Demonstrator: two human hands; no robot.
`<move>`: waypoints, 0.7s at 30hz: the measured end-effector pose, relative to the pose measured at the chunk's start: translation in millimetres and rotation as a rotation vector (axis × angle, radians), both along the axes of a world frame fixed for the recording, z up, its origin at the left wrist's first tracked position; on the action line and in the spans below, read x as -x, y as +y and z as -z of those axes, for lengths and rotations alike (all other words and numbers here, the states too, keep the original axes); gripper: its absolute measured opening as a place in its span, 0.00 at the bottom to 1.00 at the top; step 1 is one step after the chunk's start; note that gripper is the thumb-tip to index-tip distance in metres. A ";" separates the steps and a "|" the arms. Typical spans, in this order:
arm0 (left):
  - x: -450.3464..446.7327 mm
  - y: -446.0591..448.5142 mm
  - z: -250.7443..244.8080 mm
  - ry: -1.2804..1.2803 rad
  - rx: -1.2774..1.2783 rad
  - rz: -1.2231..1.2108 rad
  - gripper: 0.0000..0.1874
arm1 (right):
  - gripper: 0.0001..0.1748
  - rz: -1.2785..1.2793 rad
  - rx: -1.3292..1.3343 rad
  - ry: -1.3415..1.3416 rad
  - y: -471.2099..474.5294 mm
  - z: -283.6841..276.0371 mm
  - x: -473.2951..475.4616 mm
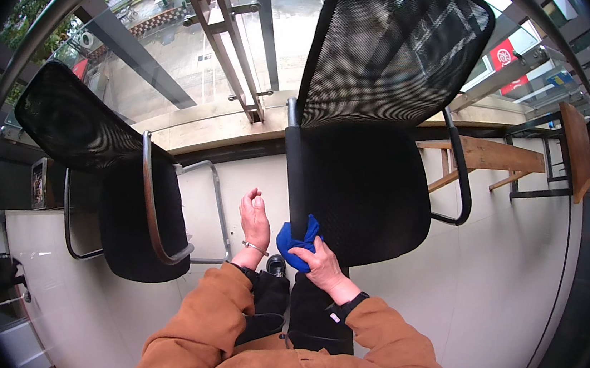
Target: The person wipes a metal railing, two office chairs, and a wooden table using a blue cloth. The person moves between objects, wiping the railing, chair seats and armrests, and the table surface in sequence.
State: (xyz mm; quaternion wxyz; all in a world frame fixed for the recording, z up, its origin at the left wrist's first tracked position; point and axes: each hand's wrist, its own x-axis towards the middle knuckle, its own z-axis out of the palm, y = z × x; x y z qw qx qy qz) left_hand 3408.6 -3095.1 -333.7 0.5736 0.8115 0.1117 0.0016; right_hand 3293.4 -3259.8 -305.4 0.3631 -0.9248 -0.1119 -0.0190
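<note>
My right hand (323, 264) grips a blue cloth (296, 248), which is wrapped over the front end of the left armrest (294, 178) of a black office chair. The chair has a dark padded seat (370, 186) and a tall mesh backrest (389, 54). To the left of that armrest, my left hand (255, 222) hangs in the air with nothing in it, its fingers loosely bent. A bracelet (255, 248) circles the left wrist.
A second mesh chair (146, 217), with a worn metal armrest (150, 201), stands on the left. Beyond both chairs runs a glass wall with a metal handrail (71, 4) and a low ledge (214, 135). Wooden stools (503, 154) stand to the right on the tiled floor (479, 279).
</note>
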 end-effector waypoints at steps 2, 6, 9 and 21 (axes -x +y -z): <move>4.4 -6.8 2.2 0.003 -0.009 0.031 0.21 | 0.24 -0.037 0.071 0.071 -3.1 11.8 11.2; 10.9 -29.3 -6.1 -0.065 -0.183 0.112 0.27 | 0.20 0.139 0.094 0.340 -32.0 14.5 37.9; 10.6 -43.9 -32.6 -0.121 -0.398 0.121 0.29 | 0.21 0.431 -0.100 0.341 -73.0 -14.3 59.3; 32.5 -264.3 -73.4 -0.376 -0.381 0.438 0.22 | 0.31 0.666 0.231 -0.079 -375.4 -55.7 6.8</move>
